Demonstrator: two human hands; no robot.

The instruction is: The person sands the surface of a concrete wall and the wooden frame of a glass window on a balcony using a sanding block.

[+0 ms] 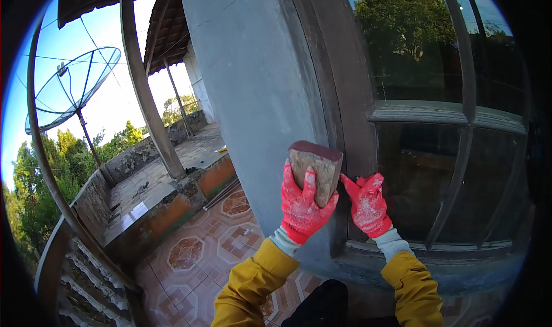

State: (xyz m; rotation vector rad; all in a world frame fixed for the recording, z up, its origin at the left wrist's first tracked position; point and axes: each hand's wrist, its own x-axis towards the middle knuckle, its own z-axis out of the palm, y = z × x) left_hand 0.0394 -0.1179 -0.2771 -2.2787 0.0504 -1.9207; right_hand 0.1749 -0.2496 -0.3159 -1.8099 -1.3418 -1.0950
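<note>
In a pink work glove with whitish dust on it, my left hand (pixel 307 204) grips a worn wooden block (pixel 321 167) with reddish-brown sandpaper over its top end. The block is in front of the edge where the grey plastered wall (pixel 258 90) meets the brown wooden window frame (pixel 351 81). My right hand (pixel 368 204), gloved the same way, is close to the frame, its index finger extended toward the block and the other fingers partly curled. Nothing shows in it. Whether its fingertip touches the frame or block, I cannot tell.
Glass panes (pixel 416 176) with wooden bars stand at the right. Patterned floor tiles (pixel 185 253) lie below. At the left are a baluster railing (pixel 92 284), a wooden post (pixel 148 94) and a low, weathered wall (pixel 151 219). A satellite dish (pixel 73 87) rises beyond.
</note>
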